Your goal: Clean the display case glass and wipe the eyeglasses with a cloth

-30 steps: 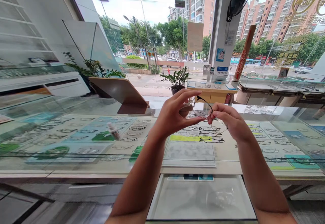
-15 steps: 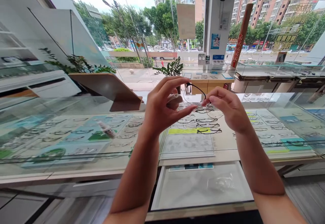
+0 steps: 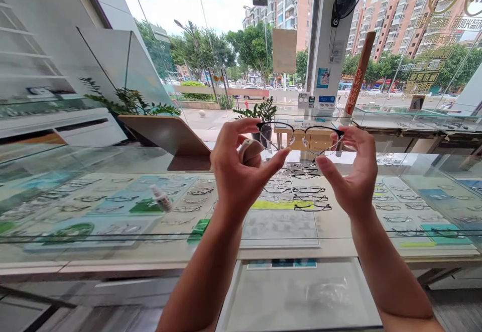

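Observation:
A pair of eyeglasses [image 3: 321,128] with dark upper rims and clear lenses is held up between my hands, its front spread wide across the view. My left hand [image 3: 236,171] grips the left end, fingers curled at the top corner and thumb by the lower rim. Tucked in that palm is a folded greyish-beige piece [image 3: 251,152], perhaps a cloth. On the other side, the fingers of my right hand [image 3: 356,176] close on the right end of the frame, with the thumb low near the lens. The temples are mostly hidden.
Below is a glass display counter [image 3: 211,259] with rows of eyeglasses [image 3: 312,190] inside. A white spray bottle [image 3: 161,199] and a brown-backed mirror or stand [image 3: 161,133] are at left. An open white drawer [image 3: 278,297] lies beneath my hands. A potted plant [image 3: 263,113] stands beyond.
The eyeglasses have turned from nearly edge-on to face-on, so both lenses show. My right hand has moved to the right and spread its fingers around the frame's end. The view has tilted upward.

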`<state>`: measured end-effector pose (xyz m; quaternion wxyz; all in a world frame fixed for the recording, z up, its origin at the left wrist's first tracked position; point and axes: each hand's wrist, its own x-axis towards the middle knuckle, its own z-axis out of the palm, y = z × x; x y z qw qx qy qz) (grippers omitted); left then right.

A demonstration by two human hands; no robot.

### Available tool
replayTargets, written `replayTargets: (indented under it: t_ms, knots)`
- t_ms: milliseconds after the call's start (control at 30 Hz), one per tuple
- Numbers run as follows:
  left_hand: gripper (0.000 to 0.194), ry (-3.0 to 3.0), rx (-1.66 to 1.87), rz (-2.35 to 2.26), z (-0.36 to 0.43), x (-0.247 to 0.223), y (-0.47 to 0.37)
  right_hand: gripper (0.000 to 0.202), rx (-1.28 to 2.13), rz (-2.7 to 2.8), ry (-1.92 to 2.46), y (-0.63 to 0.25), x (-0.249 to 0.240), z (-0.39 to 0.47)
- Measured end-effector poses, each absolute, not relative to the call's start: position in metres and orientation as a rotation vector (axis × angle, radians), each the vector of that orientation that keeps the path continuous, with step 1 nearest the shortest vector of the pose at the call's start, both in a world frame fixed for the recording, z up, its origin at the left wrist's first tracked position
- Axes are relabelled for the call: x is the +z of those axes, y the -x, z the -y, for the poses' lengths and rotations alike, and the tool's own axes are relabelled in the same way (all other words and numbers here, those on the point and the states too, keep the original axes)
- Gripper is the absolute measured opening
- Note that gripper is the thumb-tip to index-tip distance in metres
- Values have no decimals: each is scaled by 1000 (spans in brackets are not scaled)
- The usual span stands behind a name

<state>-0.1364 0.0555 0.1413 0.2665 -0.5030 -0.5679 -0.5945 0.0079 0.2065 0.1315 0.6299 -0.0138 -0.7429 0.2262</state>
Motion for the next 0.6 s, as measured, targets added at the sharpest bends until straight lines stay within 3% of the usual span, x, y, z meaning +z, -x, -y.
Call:
replayTargets:
  t_ms: [600]
  knots:
    - [47, 1290, -1738, 1541, -50, 144, 128, 42, 617, 1670, 75, -9, 134, -203]
